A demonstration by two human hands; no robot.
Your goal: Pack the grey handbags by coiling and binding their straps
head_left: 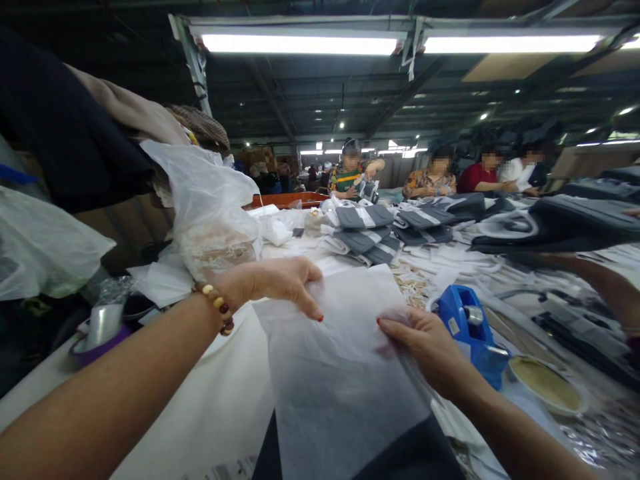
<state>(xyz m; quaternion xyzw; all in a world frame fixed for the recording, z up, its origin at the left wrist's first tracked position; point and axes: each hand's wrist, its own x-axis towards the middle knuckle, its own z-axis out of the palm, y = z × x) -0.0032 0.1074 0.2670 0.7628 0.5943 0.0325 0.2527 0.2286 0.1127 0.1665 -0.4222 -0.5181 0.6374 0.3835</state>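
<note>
A translucent white sheet of tissue paper (345, 373) spreads in front of me, partly over a dark grey folded cloth (415, 450) at the bottom of the view. My left hand (285, 287), with a beaded bracelet on its wrist, grips the sheet near its upper left edge, thumb on top and the other fingers mostly hidden. On the right side, my right hand (423, 343) pinches the same sheet between its thumb and the fingers beneath. Just beyond the right hand stands a blue tape dispenser (463, 317).
Folded dark garments with white bands (365, 217) are piled across the table. At right lies a round white-rimmed container (547, 385). Plastic bags (205, 193) and a purple-rimmed holder (100, 347) are at left. A co-worker's arm (595, 283) reaches in from the right; several people sit beyond.
</note>
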